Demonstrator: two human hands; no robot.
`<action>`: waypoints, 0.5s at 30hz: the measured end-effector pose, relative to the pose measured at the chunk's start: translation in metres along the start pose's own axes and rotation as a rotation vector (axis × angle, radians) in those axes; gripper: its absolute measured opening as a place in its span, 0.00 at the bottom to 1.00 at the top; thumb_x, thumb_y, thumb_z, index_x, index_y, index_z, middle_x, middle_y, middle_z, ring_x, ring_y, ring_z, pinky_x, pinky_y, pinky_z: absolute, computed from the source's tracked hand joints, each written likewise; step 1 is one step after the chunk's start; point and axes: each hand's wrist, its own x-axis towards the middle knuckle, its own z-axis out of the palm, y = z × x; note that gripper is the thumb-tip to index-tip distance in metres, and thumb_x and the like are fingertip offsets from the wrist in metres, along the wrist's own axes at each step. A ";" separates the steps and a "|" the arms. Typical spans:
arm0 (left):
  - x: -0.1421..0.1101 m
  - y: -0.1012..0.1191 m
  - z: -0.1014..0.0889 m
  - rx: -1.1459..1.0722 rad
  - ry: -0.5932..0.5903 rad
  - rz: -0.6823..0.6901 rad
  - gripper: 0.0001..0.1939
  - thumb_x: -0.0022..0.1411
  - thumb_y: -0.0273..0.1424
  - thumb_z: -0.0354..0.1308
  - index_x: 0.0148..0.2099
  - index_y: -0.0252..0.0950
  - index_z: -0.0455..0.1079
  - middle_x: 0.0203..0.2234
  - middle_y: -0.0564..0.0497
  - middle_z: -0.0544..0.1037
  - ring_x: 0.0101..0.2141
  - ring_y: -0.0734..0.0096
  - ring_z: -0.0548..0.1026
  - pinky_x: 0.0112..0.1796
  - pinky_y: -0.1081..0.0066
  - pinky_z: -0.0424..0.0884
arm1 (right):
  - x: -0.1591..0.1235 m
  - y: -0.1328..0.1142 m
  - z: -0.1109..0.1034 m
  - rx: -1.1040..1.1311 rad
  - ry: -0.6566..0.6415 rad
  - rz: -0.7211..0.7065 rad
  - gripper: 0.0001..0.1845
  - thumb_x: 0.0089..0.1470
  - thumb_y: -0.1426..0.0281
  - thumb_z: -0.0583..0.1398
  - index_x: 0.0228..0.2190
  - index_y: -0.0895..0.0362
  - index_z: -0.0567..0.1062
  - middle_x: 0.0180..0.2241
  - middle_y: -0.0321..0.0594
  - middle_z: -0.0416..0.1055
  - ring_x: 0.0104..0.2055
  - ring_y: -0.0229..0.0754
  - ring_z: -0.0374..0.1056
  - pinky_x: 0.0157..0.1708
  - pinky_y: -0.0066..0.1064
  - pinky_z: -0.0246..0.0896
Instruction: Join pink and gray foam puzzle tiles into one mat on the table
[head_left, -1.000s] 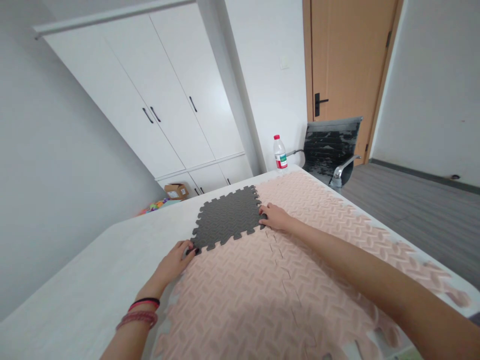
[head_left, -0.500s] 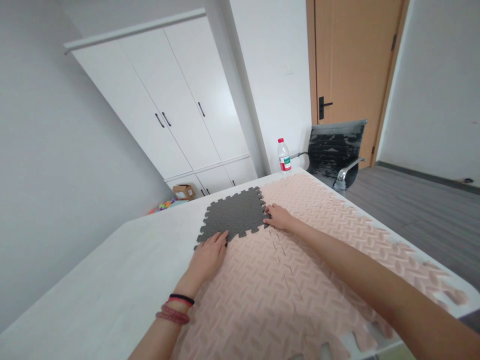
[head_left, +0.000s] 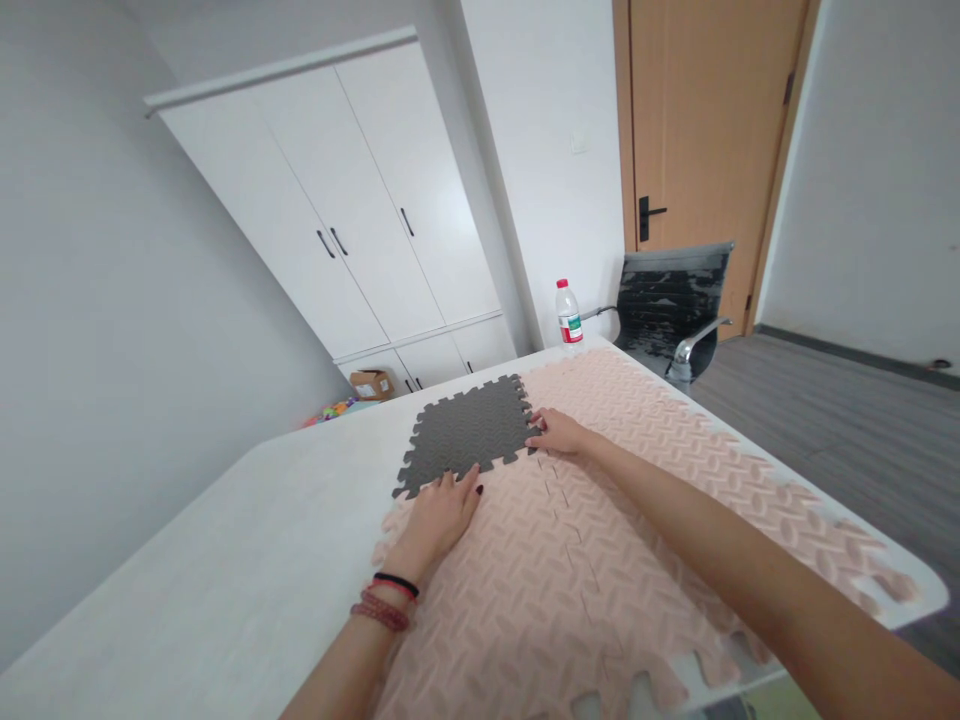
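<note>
A dark grey foam mat tile (head_left: 472,425) with toothed edges lies on the table, its near edge against a pink foam mat tile (head_left: 495,580). My left hand (head_left: 439,520) rests palm down over the seam between the two, fingers stretched out, fingertips on the grey tile's near edge. At the grey tile's near right corner, my right hand (head_left: 556,432) has its thumb and fingers bent around the edge tabs. More joined pink tiles (head_left: 645,430) run along the right side, beneath my right forearm.
The white table (head_left: 210,560) extends to the left. A plastic bottle with a red cap (head_left: 570,315) stands at the far edge. Beyond are a worn black chair (head_left: 671,305), a white wardrobe (head_left: 360,220), a cardboard box (head_left: 371,384) and a wooden door (head_left: 712,130).
My left hand has slid right along the grey tile's near edge, towards the right hand. The right hand stays at the corner. The view has shifted slightly.
</note>
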 end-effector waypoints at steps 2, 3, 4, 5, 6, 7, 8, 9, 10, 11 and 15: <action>-0.001 0.000 -0.003 0.002 -0.014 0.019 0.26 0.68 0.39 0.34 0.65 0.44 0.51 0.48 0.37 0.73 0.44 0.54 0.74 0.42 0.59 0.68 | -0.001 0.003 -0.003 0.031 -0.018 -0.023 0.26 0.51 0.59 0.61 0.49 0.58 0.68 0.37 0.39 0.72 0.35 0.36 0.67 0.33 0.25 0.59; -0.001 0.000 -0.004 0.002 -0.021 0.025 0.26 0.68 0.40 0.34 0.66 0.46 0.50 0.47 0.37 0.73 0.43 0.54 0.75 0.42 0.59 0.68 | -0.002 0.004 -0.004 0.039 -0.028 -0.037 0.23 0.53 0.61 0.60 0.49 0.58 0.69 0.37 0.38 0.72 0.34 0.35 0.67 0.32 0.25 0.59; -0.002 -0.001 -0.005 0.002 -0.028 0.027 0.26 0.68 0.40 0.33 0.65 0.47 0.50 0.47 0.37 0.73 0.43 0.54 0.75 0.41 0.59 0.68 | -0.002 0.005 -0.005 0.038 -0.036 -0.050 0.21 0.53 0.62 0.59 0.47 0.58 0.70 0.37 0.37 0.72 0.34 0.35 0.67 0.33 0.24 0.59; -0.002 -0.001 -0.005 0.001 -0.034 0.026 0.26 0.68 0.40 0.33 0.65 0.48 0.50 0.47 0.37 0.73 0.42 0.53 0.75 0.41 0.59 0.68 | -0.003 0.004 -0.006 0.030 -0.041 -0.062 0.18 0.53 0.63 0.59 0.45 0.58 0.72 0.37 0.37 0.72 0.35 0.35 0.67 0.34 0.24 0.59; -0.002 -0.001 -0.006 -0.001 -0.040 0.024 0.26 0.68 0.41 0.33 0.65 0.48 0.51 0.47 0.37 0.73 0.42 0.53 0.75 0.41 0.58 0.68 | -0.004 0.003 -0.006 0.015 -0.040 -0.069 0.16 0.52 0.65 0.60 0.43 0.58 0.73 0.37 0.38 0.72 0.36 0.35 0.67 0.36 0.24 0.59; -0.002 -0.001 -0.006 -0.006 -0.045 0.022 0.25 0.67 0.41 0.34 0.65 0.49 0.51 0.47 0.37 0.72 0.42 0.53 0.75 0.41 0.58 0.68 | -0.005 0.001 -0.006 -0.005 -0.032 -0.073 0.15 0.51 0.67 0.60 0.41 0.58 0.74 0.37 0.40 0.72 0.37 0.36 0.67 0.37 0.25 0.58; -0.002 0.000 -0.006 -0.014 -0.049 0.021 0.25 0.67 0.42 0.34 0.65 0.49 0.51 0.47 0.37 0.72 0.42 0.53 0.75 0.41 0.57 0.68 | -0.006 -0.002 -0.005 -0.027 -0.020 -0.075 0.14 0.51 0.68 0.60 0.40 0.58 0.75 0.39 0.41 0.71 0.39 0.38 0.66 0.39 0.26 0.58; -0.002 0.000 -0.006 -0.024 -0.053 0.021 0.25 0.67 0.42 0.35 0.65 0.49 0.52 0.48 0.38 0.72 0.43 0.53 0.75 0.42 0.57 0.68 | -0.007 -0.005 -0.004 -0.050 -0.006 -0.077 0.13 0.51 0.69 0.60 0.40 0.59 0.75 0.40 0.44 0.71 0.40 0.39 0.66 0.41 0.27 0.57; -0.003 0.001 -0.007 -0.036 -0.056 0.020 0.26 0.67 0.43 0.35 0.65 0.50 0.52 0.48 0.38 0.72 0.43 0.52 0.74 0.43 0.57 0.68 | -0.009 -0.009 -0.003 -0.071 0.005 -0.081 0.13 0.52 0.68 0.59 0.40 0.59 0.75 0.41 0.46 0.70 0.42 0.41 0.66 0.43 0.29 0.57; -0.004 0.002 -0.007 -0.050 -0.056 0.018 0.26 0.67 0.44 0.36 0.65 0.50 0.51 0.49 0.37 0.71 0.44 0.52 0.74 0.44 0.56 0.67 | -0.011 -0.012 -0.003 -0.089 0.012 -0.089 0.13 0.53 0.67 0.58 0.39 0.59 0.76 0.42 0.48 0.69 0.43 0.42 0.65 0.45 0.30 0.56; -0.004 -0.002 -0.006 -0.134 -0.053 0.003 0.26 0.66 0.47 0.39 0.64 0.52 0.52 0.50 0.40 0.70 0.46 0.52 0.73 0.46 0.55 0.67 | -0.020 -0.019 -0.012 -0.122 -0.026 -0.175 0.15 0.57 0.65 0.55 0.41 0.58 0.76 0.43 0.48 0.71 0.45 0.43 0.65 0.47 0.31 0.56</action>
